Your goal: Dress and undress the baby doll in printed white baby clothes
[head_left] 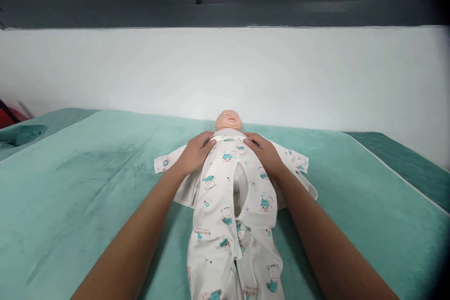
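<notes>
A baby doll [228, 122] lies on its back, its head close to the wall. It has a white printed baby top [294, 160] on or under it, with the sleeves spread out to both sides. Over the doll's front lie white baby pants [216, 201] printed with small animals and houses, with a slit-like opening down the middle. My left hand [197, 151] holds the upper edge of the pants on the left, and my right hand [264, 152] holds it on the right. Both sets of fingertips are partly hidden by the cloth. The doll's limbs are covered.
A green plush sheet [94, 187] with pale piping covers the bed. The white wall [225, 70] rises right behind the doll's head, below a dark window frame [140, 9] with metal bars. Something red [6, 116] shows at the far left edge.
</notes>
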Action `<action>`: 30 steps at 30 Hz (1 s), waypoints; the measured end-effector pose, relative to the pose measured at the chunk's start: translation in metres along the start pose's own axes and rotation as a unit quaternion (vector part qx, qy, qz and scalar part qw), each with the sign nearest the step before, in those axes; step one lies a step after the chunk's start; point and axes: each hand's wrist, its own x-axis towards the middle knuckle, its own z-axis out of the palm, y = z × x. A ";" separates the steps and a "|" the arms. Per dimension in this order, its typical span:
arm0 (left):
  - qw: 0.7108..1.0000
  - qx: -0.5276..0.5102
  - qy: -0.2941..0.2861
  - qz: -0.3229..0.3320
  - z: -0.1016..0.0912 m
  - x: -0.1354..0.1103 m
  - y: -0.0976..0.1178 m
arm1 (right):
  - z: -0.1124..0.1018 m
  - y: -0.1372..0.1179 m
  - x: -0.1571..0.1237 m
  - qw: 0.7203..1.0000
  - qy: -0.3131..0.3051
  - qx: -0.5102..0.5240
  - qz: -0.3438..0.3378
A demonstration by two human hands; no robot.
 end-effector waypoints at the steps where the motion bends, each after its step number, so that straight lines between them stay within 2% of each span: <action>1: 1.000 -0.005 0.009 -0.016 0.000 0.003 0.000 | 0.000 -0.001 0.001 1.000 0.012 -0.021 0.012; 7: 0.992 0.006 0.111 -0.067 0.008 0.022 -0.006 | 0.001 0.000 0.019 0.986 0.055 -0.154 0.042; 13: 0.984 0.028 0.150 -0.095 0.019 0.034 -0.016 | 0.007 0.007 0.030 0.982 0.084 -0.151 0.073; 16: 0.989 0.001 0.129 -0.066 0.020 0.032 -0.023 | 0.010 0.011 0.027 0.989 0.097 -0.083 0.078; 19: 0.994 -0.005 0.107 -0.021 0.019 0.027 -0.028 | 0.010 0.013 0.023 0.995 0.087 -0.022 0.048; 25: 0.995 0.025 0.095 0.010 0.017 0.018 -0.031 | 0.007 0.011 0.010 0.998 0.046 0.002 -0.032; 27: 0.994 0.042 0.095 0.032 0.017 0.011 -0.032 | 0.007 0.011 0.004 0.997 0.060 -0.003 -0.048; 30: 0.988 0.065 0.123 0.067 0.015 -0.008 -0.035 | 0.008 0.011 -0.006 0.992 0.118 -0.023 -0.039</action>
